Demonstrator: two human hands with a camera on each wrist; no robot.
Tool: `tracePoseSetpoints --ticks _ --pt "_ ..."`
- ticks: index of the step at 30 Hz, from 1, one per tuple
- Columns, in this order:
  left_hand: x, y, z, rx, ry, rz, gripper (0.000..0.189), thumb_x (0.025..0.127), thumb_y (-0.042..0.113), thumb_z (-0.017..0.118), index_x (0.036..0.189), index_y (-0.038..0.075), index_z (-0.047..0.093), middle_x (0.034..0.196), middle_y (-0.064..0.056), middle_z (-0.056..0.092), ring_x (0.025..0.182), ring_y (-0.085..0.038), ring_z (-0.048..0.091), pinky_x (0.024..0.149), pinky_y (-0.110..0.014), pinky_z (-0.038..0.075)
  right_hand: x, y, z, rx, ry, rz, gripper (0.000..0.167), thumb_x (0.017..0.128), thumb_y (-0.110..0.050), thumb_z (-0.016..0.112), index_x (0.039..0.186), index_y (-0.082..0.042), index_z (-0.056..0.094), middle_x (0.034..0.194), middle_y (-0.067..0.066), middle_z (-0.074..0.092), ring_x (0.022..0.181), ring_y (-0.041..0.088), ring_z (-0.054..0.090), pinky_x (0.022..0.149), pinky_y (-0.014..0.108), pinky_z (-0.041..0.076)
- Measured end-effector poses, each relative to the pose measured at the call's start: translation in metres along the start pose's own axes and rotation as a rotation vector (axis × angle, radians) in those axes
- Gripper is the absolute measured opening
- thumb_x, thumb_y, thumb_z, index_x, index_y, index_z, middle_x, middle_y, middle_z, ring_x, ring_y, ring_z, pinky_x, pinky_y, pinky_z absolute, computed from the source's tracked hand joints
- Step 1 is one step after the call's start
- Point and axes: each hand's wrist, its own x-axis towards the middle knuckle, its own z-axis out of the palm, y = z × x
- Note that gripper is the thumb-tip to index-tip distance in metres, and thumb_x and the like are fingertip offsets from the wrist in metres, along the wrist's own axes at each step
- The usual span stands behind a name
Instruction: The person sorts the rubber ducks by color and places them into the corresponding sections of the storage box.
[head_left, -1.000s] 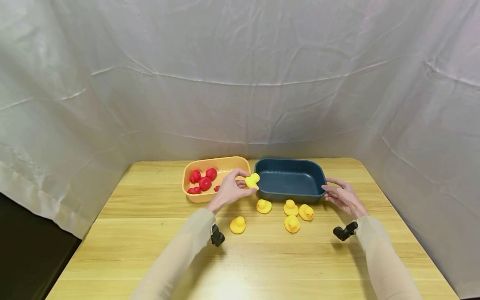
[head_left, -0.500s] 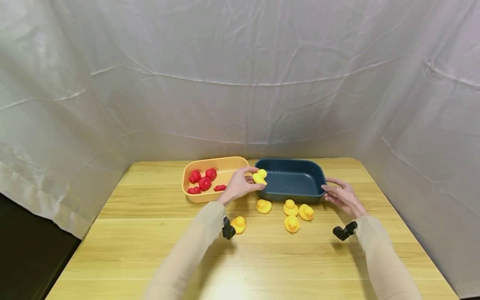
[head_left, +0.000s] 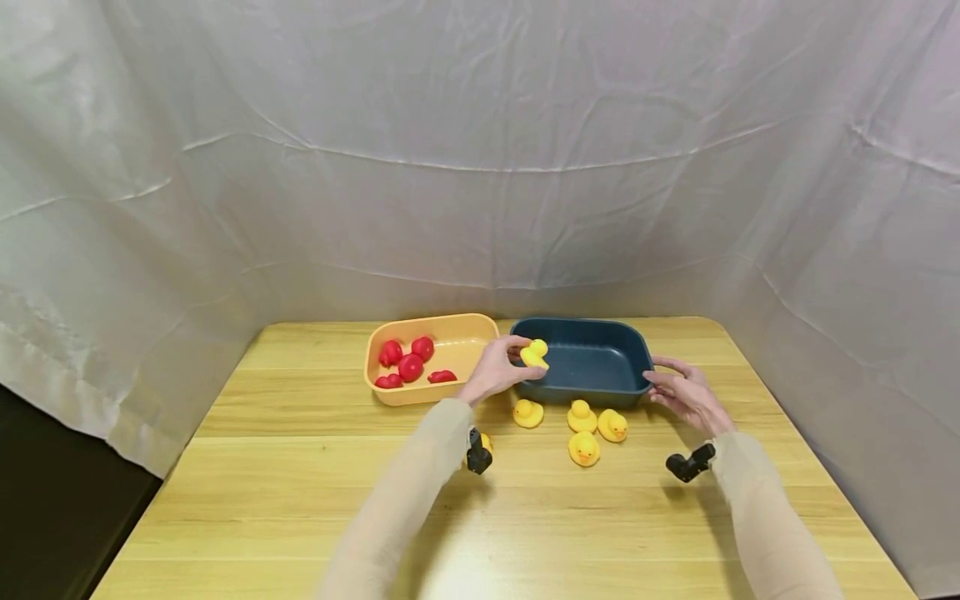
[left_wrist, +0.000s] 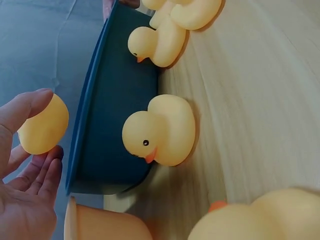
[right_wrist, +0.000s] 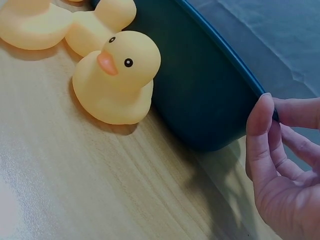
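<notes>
My left hand (head_left: 497, 368) pinches a yellow rubber duck (head_left: 535, 355) between thumb and fingers, over the left end of the dark blue bin (head_left: 577, 395). In the left wrist view, the held duck (left_wrist: 45, 126) appears above the bin's rim. My right hand (head_left: 692, 398) is at the bin's right end. The right wrist view shows its thumb and fingers (right_wrist: 261, 117) pinching the bin's rim at a corner. Several more rubber ducks stand on the table in front of the bin, the nearest to my right hand being a duck (right_wrist: 120, 82) facing the camera.
Left of the blue bin stands a light orange bin (head_left: 408, 397) holding several red toys (head_left: 410, 367). A lone duck (head_left: 487, 442) is partly hidden under the left wrist's black camera mount (head_left: 478, 452). Grey curtain (head_left: 480, 208) hangs behind the wooden table (head_left: 525, 517).
My left hand has carried the duck rightward, from between the two bins to over the blue bin's left end. The right hand has stayed at the bin's right end.
</notes>
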Motion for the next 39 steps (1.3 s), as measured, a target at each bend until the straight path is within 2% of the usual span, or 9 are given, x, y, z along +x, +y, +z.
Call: tracePoseSetpoints --ticks 9,19,27,34,39 --pt "0.006 0.0 0.013 -0.015 0.014 -0.014 0.057 0.083 0.018 0.083 0.13 -0.002 0.061 0.127 -0.019 0.064 0.112 -0.032 0.065 0.1 -0.036 0.057 0.0 0.0 -0.003 0.01 -0.009 0.006 0.063 0.099 -0.006 0.061 0.152 -0.003 0.027 0.083 0.0 0.069 0.066 0.009 0.064 0.066 0.019 0.061" --pt "0.01 0.002 0.02 -0.011 0.028 -0.039 0.054 0.083 0.021 0.084 0.129 0.003 0.062 0.127 -0.016 0.063 0.111 -0.029 0.064 0.099 -0.036 0.057 0.0 -0.002 -0.003 0.012 -0.012 0.008 0.067 0.099 -0.007 0.062 0.154 -0.004 0.024 0.085 0.0 0.071 0.066 0.009 0.065 0.068 0.021 0.062" --pt "0.008 0.001 0.018 -0.06 0.025 -0.031 0.049 0.086 0.019 0.081 0.128 0.003 0.063 0.129 -0.019 0.065 0.124 -0.04 0.059 0.111 -0.046 0.049 0.001 0.0 -0.004 -0.002 -0.013 0.008 0.071 0.099 -0.009 0.063 0.156 -0.003 0.021 0.088 -0.001 0.07 0.067 0.009 0.065 0.069 0.021 0.062" --pt "0.002 0.0 0.012 -0.123 0.01 -0.011 0.048 0.085 0.016 0.081 0.128 0.002 0.062 0.129 -0.022 0.064 0.126 -0.042 0.058 0.114 -0.05 0.046 0.002 0.001 -0.004 0.004 -0.013 0.007 0.067 0.099 -0.009 0.063 0.154 -0.004 0.024 0.088 -0.001 0.071 0.067 0.01 0.065 0.069 0.021 0.062" --pt "-0.007 -0.003 0.005 -0.107 -0.004 0.033 0.046 0.086 0.015 0.08 0.127 0.002 0.063 0.128 -0.023 0.065 0.124 -0.042 0.06 0.114 -0.049 0.047 0.001 0.0 -0.003 0.01 -0.013 0.005 0.067 0.099 -0.008 0.063 0.154 -0.004 0.024 0.091 -0.001 0.071 0.068 0.009 0.065 0.069 0.021 0.062"
